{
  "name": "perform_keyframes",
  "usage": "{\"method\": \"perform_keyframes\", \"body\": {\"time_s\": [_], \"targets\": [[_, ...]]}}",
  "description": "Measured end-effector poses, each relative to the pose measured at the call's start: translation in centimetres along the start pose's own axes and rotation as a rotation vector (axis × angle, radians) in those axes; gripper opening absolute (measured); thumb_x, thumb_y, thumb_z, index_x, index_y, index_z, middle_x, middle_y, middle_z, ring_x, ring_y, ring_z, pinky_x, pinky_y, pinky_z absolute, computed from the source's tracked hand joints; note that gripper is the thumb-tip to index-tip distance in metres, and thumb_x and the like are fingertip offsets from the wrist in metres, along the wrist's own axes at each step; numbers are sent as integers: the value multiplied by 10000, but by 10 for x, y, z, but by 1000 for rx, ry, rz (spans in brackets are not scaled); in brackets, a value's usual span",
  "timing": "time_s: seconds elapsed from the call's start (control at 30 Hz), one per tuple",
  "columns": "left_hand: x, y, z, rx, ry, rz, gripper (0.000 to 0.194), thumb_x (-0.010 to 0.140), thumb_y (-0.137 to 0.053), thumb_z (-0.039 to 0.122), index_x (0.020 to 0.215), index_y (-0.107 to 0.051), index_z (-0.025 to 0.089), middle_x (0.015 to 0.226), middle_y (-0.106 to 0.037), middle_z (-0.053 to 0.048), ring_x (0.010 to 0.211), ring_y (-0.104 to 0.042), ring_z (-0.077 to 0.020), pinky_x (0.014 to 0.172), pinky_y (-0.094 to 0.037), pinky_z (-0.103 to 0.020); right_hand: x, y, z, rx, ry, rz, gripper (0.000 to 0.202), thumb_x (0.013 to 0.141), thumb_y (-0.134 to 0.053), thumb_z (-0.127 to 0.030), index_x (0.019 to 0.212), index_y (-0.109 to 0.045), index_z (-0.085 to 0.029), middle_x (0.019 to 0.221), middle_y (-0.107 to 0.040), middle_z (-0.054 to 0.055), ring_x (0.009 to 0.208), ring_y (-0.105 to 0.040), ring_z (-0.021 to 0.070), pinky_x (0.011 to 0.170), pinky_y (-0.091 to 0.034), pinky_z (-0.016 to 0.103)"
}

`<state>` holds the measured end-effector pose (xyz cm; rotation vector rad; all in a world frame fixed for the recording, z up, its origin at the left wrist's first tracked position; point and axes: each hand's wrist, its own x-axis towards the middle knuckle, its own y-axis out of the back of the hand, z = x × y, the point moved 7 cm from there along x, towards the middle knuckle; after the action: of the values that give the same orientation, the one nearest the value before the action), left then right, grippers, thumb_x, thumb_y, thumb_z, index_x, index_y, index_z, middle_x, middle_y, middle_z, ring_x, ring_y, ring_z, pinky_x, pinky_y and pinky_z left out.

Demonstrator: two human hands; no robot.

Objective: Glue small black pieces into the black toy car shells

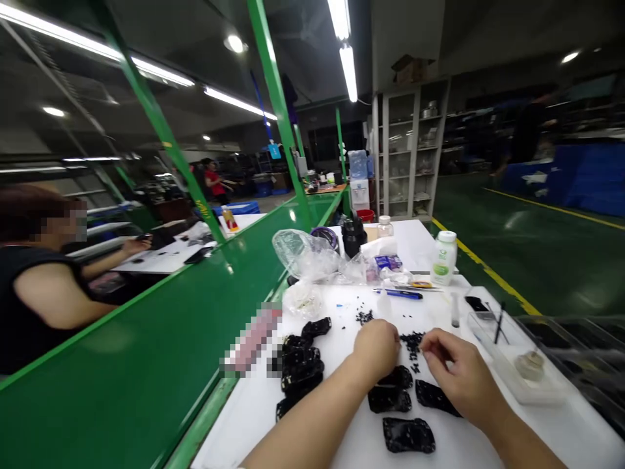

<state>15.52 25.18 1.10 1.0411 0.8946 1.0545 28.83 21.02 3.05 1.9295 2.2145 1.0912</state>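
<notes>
My left hand (377,350) is curled closed above the white table, its fingertips turned away, so anything inside is hidden. My right hand (452,368) has thumb and forefinger brought together at the edge of a pile of tiny black parts (414,345); whatever the pinch holds is too small to name. Beyond the left hand lies a second cluster of tiny black parts (364,317). Below the hands rest several black car-shaped plastic pieces, among them one at the front (409,435) and one partly under my right hand (434,397). More black pieces (300,365) are heaped at the left.
A blue pen (398,294), clear plastic bags (312,257) and a white bottle (444,258) stand or lie at the back. On the right is a clear tray (527,384) with a small jar. A green partition (146,352) borders the left; beyond it sits another person (43,280).
</notes>
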Motion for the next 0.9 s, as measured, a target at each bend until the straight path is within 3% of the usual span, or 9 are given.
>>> {"method": "perform_keyframes", "body": {"time_s": [0.13, 0.33, 0.43, 0.57, 0.7, 0.9], "targets": [[-8, 4, -3, -39, 6, 26, 175, 905, -622, 306, 940, -668, 141, 995, -691, -66, 941, -649, -199, 869, -522, -416, 0, -11, 5, -71, 49, -142, 149, 898, -492, -282, 800, -583, -216, 719, -547, 5, 671, -524, 179, 615, -456, 304], [-39, 45, -22, -331, 42, 235, 164, 833, -550, 179, 882, -706, 180, 873, -718, -68, 845, -641, -222, 832, -483, -380, -6, -39, -5, -253, 221, -385, 198, 879, -497, -197, 842, -688, -235, 965, -652, 71, 987, -570, 259, 858, -510, 418], [-51, 51, -32, -550, 73, 282, 105, 762, -628, 196, 814, -719, 181, 787, -705, -40, 744, -608, -184, 776, -473, -338, -10, -47, -3, -355, 300, -438, 207, 846, -529, -176, 852, -722, -249, 1058, -667, 79, 1048, -573, 277, 888, -521, 448], [-50, 40, -35, -914, 105, 268, 222, 707, -731, 291, 887, -742, 162, 773, -700, -37, 677, -572, -140, 669, -470, -273, -12, -48, 0, -462, 396, -398, 195, 860, -560, -219, 895, -748, -257, 1055, -699, 84, 1047, -605, 284, 868, -564, 437], [-37, 22, -34, -1246, 122, 238, 297, 703, -719, 328, 914, -741, 120, 768, -706, -57, 584, -538, -100, 591, -446, -242, -14, -48, -4, -534, 506, -329, 182, 882, -583, -293, 898, -760, -255, 1026, -719, 82, 993, -650, 273, 813, -608, 382], [-40, 2, -39, -1498, 163, 307, 233, 683, -693, 274, 840, -721, 104, 760, -704, -63, 560, -513, -83, 585, -424, -237, -20, -58, 16, -622, 607, -247, 183, 871, -618, -358, 943, -758, -266, 1040, -732, 64, 1015, -667, 285, 811, -612, 373]]}}
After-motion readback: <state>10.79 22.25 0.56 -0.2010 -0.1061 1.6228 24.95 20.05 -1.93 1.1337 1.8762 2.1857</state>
